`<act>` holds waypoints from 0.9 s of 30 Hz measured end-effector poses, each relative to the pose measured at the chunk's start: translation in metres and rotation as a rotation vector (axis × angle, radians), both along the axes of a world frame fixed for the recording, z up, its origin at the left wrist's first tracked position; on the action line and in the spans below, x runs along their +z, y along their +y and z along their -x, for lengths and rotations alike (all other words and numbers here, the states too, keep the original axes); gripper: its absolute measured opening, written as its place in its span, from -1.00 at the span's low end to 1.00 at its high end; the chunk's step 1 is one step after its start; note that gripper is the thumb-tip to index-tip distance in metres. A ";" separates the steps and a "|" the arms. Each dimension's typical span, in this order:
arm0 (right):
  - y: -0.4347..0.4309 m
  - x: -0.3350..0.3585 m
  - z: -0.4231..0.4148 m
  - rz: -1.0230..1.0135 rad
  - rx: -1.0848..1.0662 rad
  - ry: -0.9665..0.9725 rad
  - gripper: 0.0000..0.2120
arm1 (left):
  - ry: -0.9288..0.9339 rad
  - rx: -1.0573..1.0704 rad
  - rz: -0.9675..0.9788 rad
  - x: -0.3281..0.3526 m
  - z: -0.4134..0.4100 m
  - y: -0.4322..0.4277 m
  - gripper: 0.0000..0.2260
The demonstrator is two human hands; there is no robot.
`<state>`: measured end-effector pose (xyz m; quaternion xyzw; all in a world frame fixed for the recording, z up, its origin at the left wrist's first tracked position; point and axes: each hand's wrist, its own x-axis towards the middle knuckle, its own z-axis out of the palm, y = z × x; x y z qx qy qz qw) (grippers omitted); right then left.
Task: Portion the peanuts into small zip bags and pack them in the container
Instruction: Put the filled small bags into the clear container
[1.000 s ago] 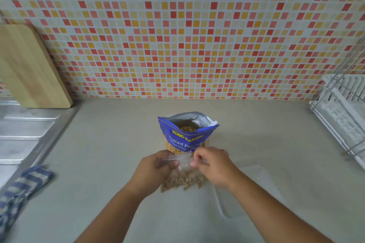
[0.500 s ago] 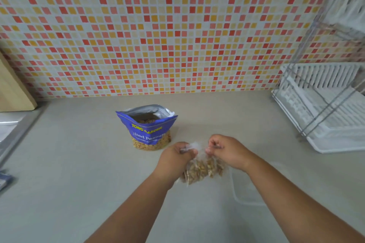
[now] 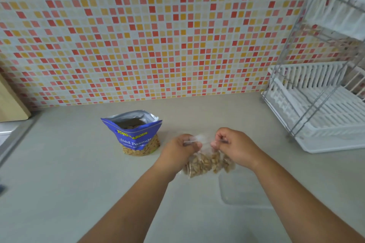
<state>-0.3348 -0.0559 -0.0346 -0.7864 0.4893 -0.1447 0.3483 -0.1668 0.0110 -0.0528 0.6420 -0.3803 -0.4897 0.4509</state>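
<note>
A small clear zip bag point(image 3: 203, 163) with peanuts in its lower half hangs between my hands above the counter. My left hand point(image 3: 179, 149) pinches the bag's top strip at its left end, and my right hand point(image 3: 235, 147) pinches the right end. The blue salted peanuts pouch point(image 3: 136, 136) stands open on the counter to the left of my hands. A clear plastic container point(image 3: 239, 189) lies on the counter just below and right of the zip bag, partly hidden by my right forearm.
A white dish rack point(image 3: 320, 104) on a wire frame fills the right side. The mosaic-tiled wall point(image 3: 158, 35) runs along the back. A wooden cutting board point(image 3: 9, 104) leans at the far left beside the sink's edge point(image 3: 11, 140).
The view has swung right, so the pouch now sits left of my hands. My hands carried the filled zip bag to the right, over toward the container, and spread apart along its top strip.
</note>
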 end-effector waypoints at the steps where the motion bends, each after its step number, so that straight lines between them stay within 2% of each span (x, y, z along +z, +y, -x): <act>1: -0.002 -0.001 0.016 -0.008 -0.040 -0.001 -0.84 | 0.003 -0.044 -0.006 -0.001 0.015 -0.006 -0.94; 9: -0.005 -0.018 0.079 -0.080 -0.185 0.100 -0.81 | 0.065 -0.177 -0.152 -0.019 0.075 -0.032 -0.97; 14: -0.005 -0.049 0.101 -0.128 -0.243 0.211 -0.83 | -0.056 -0.223 -0.288 -0.041 0.103 -0.039 -0.74; 18: 0.003 -0.069 0.103 -0.107 -0.238 0.320 -0.92 | -0.370 -0.338 -0.298 -0.053 0.112 -0.040 -0.87; 20: 0.006 -0.074 0.100 -0.077 -0.242 0.350 -0.93 | -0.516 -0.379 -0.301 -0.054 0.112 -0.040 -0.80; 23: 0.010 -0.077 0.089 -0.053 -0.210 0.382 -0.86 | -0.644 -0.405 -0.306 -0.056 0.106 -0.037 -0.76; 27: 0.017 -0.080 0.067 -0.032 -0.124 0.410 -0.89 | -0.796 -0.454 -0.318 -0.056 0.086 -0.028 -0.77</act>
